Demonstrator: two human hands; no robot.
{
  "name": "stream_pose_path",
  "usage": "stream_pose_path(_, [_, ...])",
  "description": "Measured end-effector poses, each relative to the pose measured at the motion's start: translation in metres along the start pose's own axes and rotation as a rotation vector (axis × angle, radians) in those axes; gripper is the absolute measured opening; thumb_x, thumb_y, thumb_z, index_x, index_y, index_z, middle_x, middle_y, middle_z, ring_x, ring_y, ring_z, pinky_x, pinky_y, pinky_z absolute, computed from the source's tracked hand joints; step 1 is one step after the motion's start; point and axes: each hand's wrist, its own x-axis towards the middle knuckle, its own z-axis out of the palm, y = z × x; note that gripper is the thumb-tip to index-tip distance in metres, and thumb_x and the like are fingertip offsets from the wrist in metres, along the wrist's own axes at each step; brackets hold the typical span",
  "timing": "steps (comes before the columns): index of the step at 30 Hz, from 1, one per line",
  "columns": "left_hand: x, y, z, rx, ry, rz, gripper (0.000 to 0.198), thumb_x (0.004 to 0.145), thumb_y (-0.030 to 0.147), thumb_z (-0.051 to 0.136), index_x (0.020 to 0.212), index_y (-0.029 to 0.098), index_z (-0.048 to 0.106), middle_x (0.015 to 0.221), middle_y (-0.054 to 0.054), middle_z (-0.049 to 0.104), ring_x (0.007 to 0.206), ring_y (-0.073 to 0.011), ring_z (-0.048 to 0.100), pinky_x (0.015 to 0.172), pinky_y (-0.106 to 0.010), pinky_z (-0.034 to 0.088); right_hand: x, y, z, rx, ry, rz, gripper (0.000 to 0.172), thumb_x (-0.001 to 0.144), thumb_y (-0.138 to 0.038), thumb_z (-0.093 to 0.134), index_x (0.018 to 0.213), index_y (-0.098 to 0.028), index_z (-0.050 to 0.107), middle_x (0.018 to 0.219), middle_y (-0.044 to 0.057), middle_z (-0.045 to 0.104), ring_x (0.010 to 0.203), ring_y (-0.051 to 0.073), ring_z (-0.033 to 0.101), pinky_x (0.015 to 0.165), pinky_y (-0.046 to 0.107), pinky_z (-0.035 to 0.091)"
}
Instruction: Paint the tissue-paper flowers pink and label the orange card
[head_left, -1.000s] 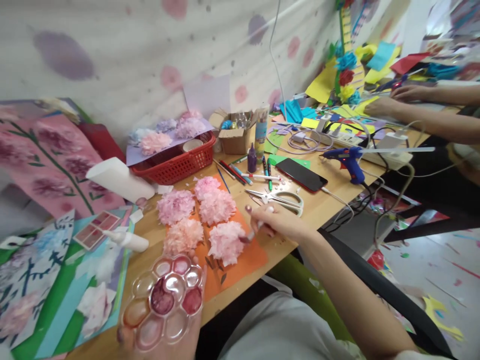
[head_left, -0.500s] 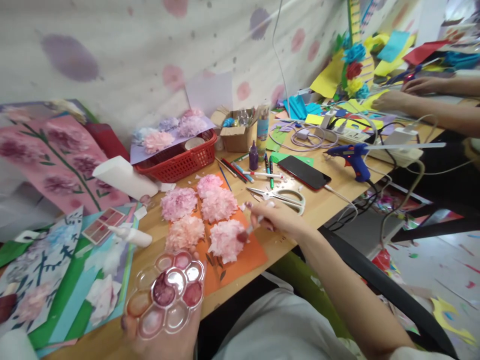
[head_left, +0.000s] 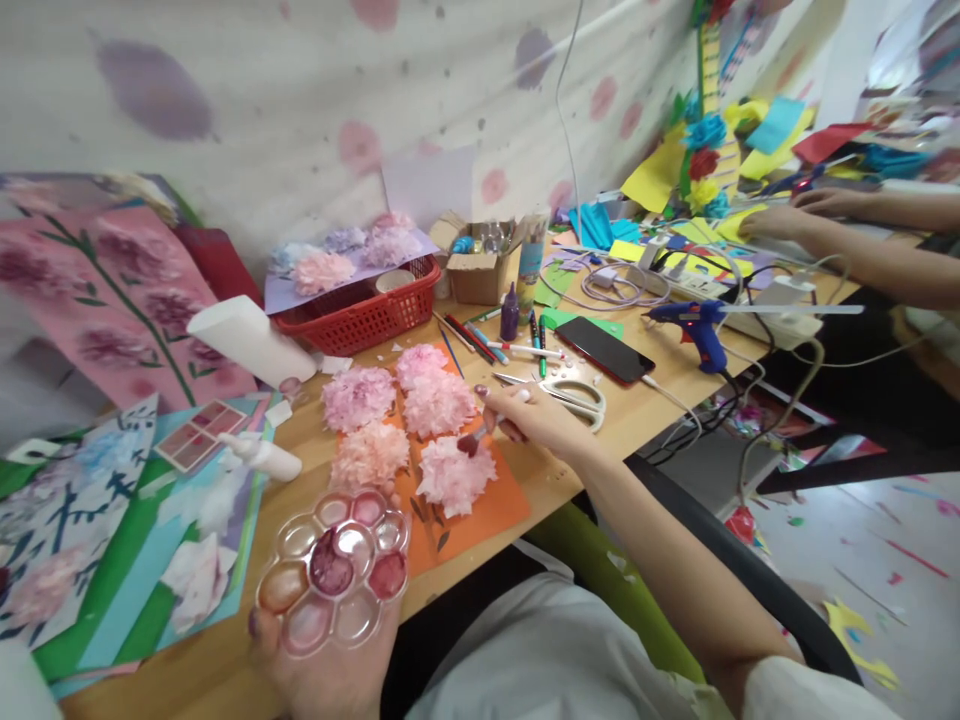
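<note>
My left hand (head_left: pixel 330 660) holds a clear plastic paint palette (head_left: pixel 352 622) from below, its round wells carrying pink, mauve and peach paint. Closed around a makeup-style brush (head_left: pixel 480 437), my right hand (head_left: pixel 534 418) is over the front right flower. The brush's dark pink bristles touch or nearly touch that pale pink paper flower (head_left: pixel 454 482). Beside it, a peach flower (head_left: pixel 367 458), a mauve-pink flower (head_left: pixel 358 397) and further pink flowers (head_left: pixel 437 402) lie on an orange sheet (head_left: pixel 504 505) with painted dark leaves.
Scissors (head_left: pixel 577 400), a phone (head_left: pixel 606 348) and a blue glue gun (head_left: pixel 694 325) lie to the right. Behind stands a red basket (head_left: pixel 367 318); a white bottle (head_left: pixel 268 458) lies left. At far right, another person's hands (head_left: pixel 780 222) rest near yellow paper.
The brush has moved slightly up and left, from the pale pink flower's right edge onto its upper part. The view has shifted a little; the palette stays in my left hand.
</note>
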Motion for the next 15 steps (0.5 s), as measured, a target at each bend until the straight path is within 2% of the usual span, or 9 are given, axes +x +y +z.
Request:
stream_pose_path(2, [-0.002, -0.003, 0.000, -0.089, 0.024, 0.071, 0.028, 0.070, 0.056, 0.074, 0.070, 0.030, 0.064, 0.077, 0.010, 0.070, 0.085, -0.0159, 0.069, 0.080, -0.029, 0.058, 0.003, -0.007, 0.001, -0.055, -0.128, 0.044, 0.052, 0.087, -0.059, 0.059, 0.057, -0.017, 0.064, 0.036, -0.005, 0.042, 0.037, 0.008, 0.038, 0.044, 0.024, 0.028])
stream_pose_path(3, [-0.002, -0.004, 0.000, -0.131, 0.034, 0.082, 0.024, 0.070, 0.052, 0.076, 0.072, 0.030, 0.066, 0.079, 0.010, 0.071, 0.084, -0.0158, 0.070, 0.079, -0.029, 0.059, 0.005, -0.010, 0.002, -0.077, -0.148, 0.052, 0.053, 0.087, -0.061, 0.058, 0.057, -0.017, 0.064, 0.035, -0.004, 0.042, 0.037, 0.008, 0.038, 0.044, 0.024, 0.028])
stream_pose_path(6, [-0.001, -0.005, -0.003, -0.212, 0.051, 0.046, 0.028, 0.067, 0.052, 0.080, 0.078, 0.029, 0.071, 0.092, 0.005, 0.076, 0.090, -0.0224, 0.072, 0.077, -0.036, 0.062, 0.013, -0.020, 0.003, -0.136, -0.003, -0.001, 0.054, 0.089, -0.063, 0.054, 0.060, -0.018, 0.063, 0.036, -0.005, 0.042, 0.038, 0.008, 0.038, 0.044, 0.023, 0.028])
stream_pose_path(7, [0.000, -0.005, -0.003, -0.230, 0.040, 0.040, 0.029, 0.066, 0.053, 0.080, 0.077, 0.028, 0.072, 0.096, 0.003, 0.077, 0.092, -0.0244, 0.073, 0.078, -0.039, 0.063, 0.016, -0.022, 0.003, -0.166, -0.005, -0.002, 0.054, 0.088, -0.062, 0.055, 0.059, -0.018, 0.063, 0.036, -0.005, 0.041, 0.038, 0.008, 0.038, 0.044, 0.023, 0.027])
stream_pose_path(11, [0.001, -0.004, -0.007, -0.303, -0.117, 0.024, 0.024, 0.066, 0.047, 0.084, 0.074, 0.026, 0.074, 0.094, -0.001, 0.079, 0.083, -0.0238, 0.076, 0.076, -0.038, 0.064, 0.033, -0.034, 0.004, -0.274, -0.204, 0.044, 0.053, 0.086, -0.059, 0.060, 0.054, -0.017, 0.062, 0.032, -0.006, 0.039, 0.034, 0.007, 0.035, 0.043, 0.024, 0.027])
stream_pose_path(15, [0.000, -0.005, -0.009, -0.424, -0.230, -0.056, 0.024, 0.074, 0.046, 0.078, 0.082, 0.023, 0.078, 0.093, -0.007, 0.080, 0.089, -0.0253, 0.076, 0.073, -0.031, 0.064, 0.043, -0.046, 0.013, -0.367, -0.191, 0.008, 0.052, 0.090, -0.057, 0.054, 0.058, -0.017, 0.063, 0.037, -0.005, 0.043, 0.037, 0.007, 0.038, 0.046, 0.023, 0.030])
